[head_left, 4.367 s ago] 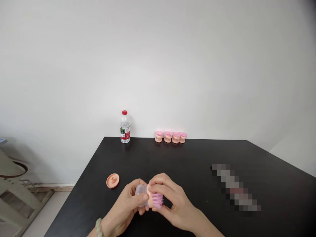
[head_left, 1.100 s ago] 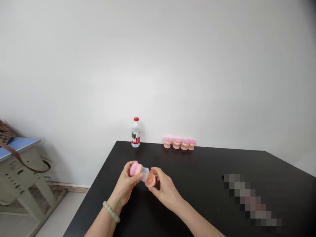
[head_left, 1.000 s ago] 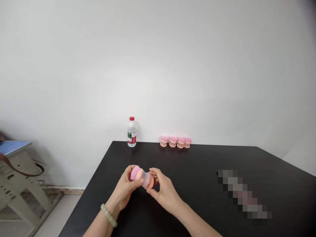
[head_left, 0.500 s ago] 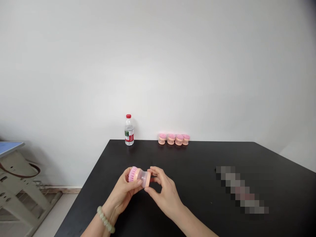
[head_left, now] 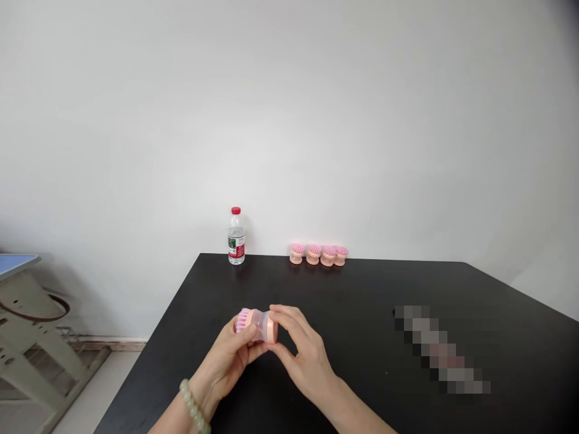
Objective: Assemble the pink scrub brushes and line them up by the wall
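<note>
My left hand (head_left: 226, 349) clamps the pink-bristled scrub brush (head_left: 256, 324) and my right hand (head_left: 301, 352) grips its peach cap (head_left: 272, 330), which looks fitted, over the worktop (head_left: 362, 295), nearer me than the water bottle (head_left: 236, 236); four more brushes (head_left: 319, 254) stand right of the bottle.

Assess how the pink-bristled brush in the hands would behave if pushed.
The brush, held in the left hand and right hand, is probably light for its size: its clear body looks hollow. That body looks stiff, unlikely to flex. On its side it may roll, being round, though the four similar brushes stand upright on flared peach bases.
</note>
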Tool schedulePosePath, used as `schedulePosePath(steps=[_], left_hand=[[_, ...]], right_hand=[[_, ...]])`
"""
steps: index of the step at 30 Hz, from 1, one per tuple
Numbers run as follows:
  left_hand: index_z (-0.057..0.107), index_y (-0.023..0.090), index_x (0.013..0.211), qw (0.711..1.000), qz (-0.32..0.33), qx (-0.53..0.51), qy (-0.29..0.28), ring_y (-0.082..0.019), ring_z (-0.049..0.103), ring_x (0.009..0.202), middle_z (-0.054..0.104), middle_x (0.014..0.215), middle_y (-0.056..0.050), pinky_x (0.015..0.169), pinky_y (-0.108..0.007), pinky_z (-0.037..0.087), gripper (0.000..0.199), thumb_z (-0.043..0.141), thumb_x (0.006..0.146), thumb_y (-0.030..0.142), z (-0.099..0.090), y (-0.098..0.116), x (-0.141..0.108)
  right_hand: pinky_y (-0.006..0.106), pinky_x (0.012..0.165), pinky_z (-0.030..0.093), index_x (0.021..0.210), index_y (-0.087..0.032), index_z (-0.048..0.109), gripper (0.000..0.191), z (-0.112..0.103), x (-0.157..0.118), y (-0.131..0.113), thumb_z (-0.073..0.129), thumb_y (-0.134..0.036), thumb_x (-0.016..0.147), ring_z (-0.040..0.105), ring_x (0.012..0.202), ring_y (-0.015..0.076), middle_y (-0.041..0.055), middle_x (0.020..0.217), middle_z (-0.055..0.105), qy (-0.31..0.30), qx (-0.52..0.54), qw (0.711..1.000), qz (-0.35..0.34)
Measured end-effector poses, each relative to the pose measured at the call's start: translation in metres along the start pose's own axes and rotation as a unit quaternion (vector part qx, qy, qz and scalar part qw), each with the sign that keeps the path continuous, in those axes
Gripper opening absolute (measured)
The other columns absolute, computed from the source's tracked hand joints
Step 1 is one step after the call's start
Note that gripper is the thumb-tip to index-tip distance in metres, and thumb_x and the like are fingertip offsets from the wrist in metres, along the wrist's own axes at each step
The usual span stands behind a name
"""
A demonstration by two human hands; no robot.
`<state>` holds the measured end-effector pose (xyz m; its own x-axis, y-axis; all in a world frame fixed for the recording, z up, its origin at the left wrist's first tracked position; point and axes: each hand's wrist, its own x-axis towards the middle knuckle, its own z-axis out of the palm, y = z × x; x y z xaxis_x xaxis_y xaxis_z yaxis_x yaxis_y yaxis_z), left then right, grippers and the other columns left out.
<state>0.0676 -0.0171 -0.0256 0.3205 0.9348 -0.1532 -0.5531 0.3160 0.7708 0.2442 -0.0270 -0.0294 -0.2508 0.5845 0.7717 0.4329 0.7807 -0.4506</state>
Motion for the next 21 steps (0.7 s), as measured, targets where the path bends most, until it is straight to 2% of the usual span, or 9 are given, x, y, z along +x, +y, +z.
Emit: schedulePosePath(steps=[7,9,11,13,15,18,20,21], left_hand=[[0.069,0.013,0.086,0.999,-0.037,-0.004,-0.009,-0.012,0.068,0.07,0.071,0.077,-0.004,0.071,-0.026,0.058,0.04,0.087,0.068,0.044,0.002,-0.002,-0.001],[0.068,0.014,0.089,0.999,-0.034,-0.003,-0.007,-0.012,0.067,0.071,0.07,0.079,-0.003,0.072,-0.026,0.057,0.04,0.087,0.068,0.043,0.002,-0.002,-0.001],[0.067,0.016,0.093,1.0,-0.024,-0.003,-0.005,-0.014,0.068,0.077,0.071,0.085,-0.003,0.076,-0.028,0.057,0.043,0.089,0.066,0.04,0.001,-0.001,-0.002],[0.064,0.018,0.094,1.0,-0.006,0.006,-0.014,-0.016,0.068,0.083,0.071,0.09,-0.003,0.081,-0.03,0.055,0.043,0.091,0.064,0.036,0.001,-0.001,-0.002],[0.061,0.019,0.089,0.998,0.032,0.037,-0.03,-0.014,0.065,0.08,0.069,0.086,0.0,0.079,-0.029,0.053,0.044,0.093,0.06,0.029,0.0,-0.001,-0.002],[0.056,0.023,0.089,0.989,0.101,0.106,-0.035,-0.012,0.059,0.072,0.065,0.078,0.004,0.068,-0.023,0.047,0.051,0.094,0.055,0.023,0.001,-0.001,-0.002],[0.055,0.023,0.092,0.982,0.125,0.138,-0.021,-0.012,0.057,0.072,0.064,0.079,0.004,0.066,-0.023,0.045,0.055,0.094,0.053,0.025,0.003,0.0,-0.002],[0.055,0.023,0.093,0.98,0.132,0.148,-0.011,-0.013,0.056,0.073,0.063,0.08,0.004,0.066,-0.023,0.044,0.055,0.094,0.054,0.027,0.003,0.001,-0.002]], right_hand=[[0.038,0.095,0.055,0.117,-0.02,0.06,0.039,-0.001,0.006,-0.008,0.049,0.006,0.091,0.058,0.114,0.0224,0.0104,0.118,0.063,0.006,0.003,0.996,-0.093],[0.04,0.095,0.055,0.12,-0.02,0.059,0.039,-0.002,0.005,-0.007,0.049,0.004,0.091,0.058,0.114,0.0233,0.0115,0.119,0.063,0.005,-0.006,0.996,-0.094],[0.041,0.093,0.055,0.121,-0.02,0.059,0.032,-0.003,0.004,-0.006,0.056,-0.005,0.092,0.06,0.11,0.025,0.0122,0.117,0.064,0.007,-0.013,0.997,-0.07],[0.039,0.084,0.057,0.116,-0.019,0.06,0.026,-0.003,0.004,-0.005,0.066,-0.021,0.091,0.065,0.096,0.0243,0.0104,0.106,0.067,0.003,0.004,1.0,0.0],[0.034,0.071,0.057,0.102,-0.019,0.062,0.02,-0.003,0.005,-0.003,0.065,-0.035,0.091,0.066,0.077,0.0202,0.0057,0.088,0.068,-0.02,0.057,0.992,0.114],[0.027,0.056,0.052,0.081,-0.018,0.059,0.036,-0.001,0.006,0.001,0.05,-0.051,0.096,0.063,0.056,0.0154,0.0005,0.064,0.063,-0.074,0.169,0.94,0.285],[0.027,0.054,0.052,0.082,-0.017,0.06,0.047,0.002,0.005,0.006,0.045,-0.059,0.096,0.062,0.051,0.0148,0.0001,0.061,0.062,-0.09,0.223,0.907,0.346],[0.028,0.055,0.053,0.088,-0.017,0.061,0.048,0.004,0.004,0.008,0.045,-0.061,0.095,0.063,0.052,0.015,0.001,0.065,0.064,-0.088,0.237,0.9,0.354]])
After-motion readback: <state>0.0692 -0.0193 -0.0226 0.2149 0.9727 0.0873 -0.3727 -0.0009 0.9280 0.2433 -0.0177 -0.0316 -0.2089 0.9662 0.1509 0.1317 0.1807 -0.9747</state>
